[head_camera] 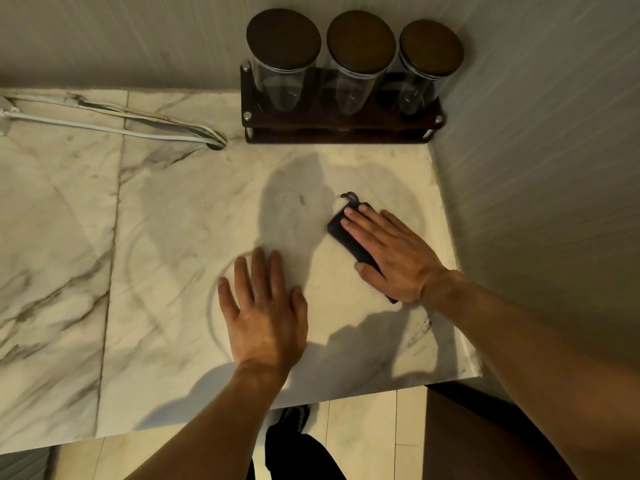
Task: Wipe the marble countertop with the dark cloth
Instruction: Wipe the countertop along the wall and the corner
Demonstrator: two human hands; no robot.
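The marble countertop fills most of the view, pale with grey veins. A dark cloth, folded into a narrow strip with a small loop at its far end, lies on the right part of the counter. My right hand presses flat on the cloth, fingers stretched over it and thumb at its near side. My left hand rests flat on the bare marble to the left of the cloth, fingers spread, holding nothing.
A dark wooden rack with three glass jars with brown lids stands at the back right corner. White cables run along the back left. A wall borders the right edge. The counter's front edge is near my body.
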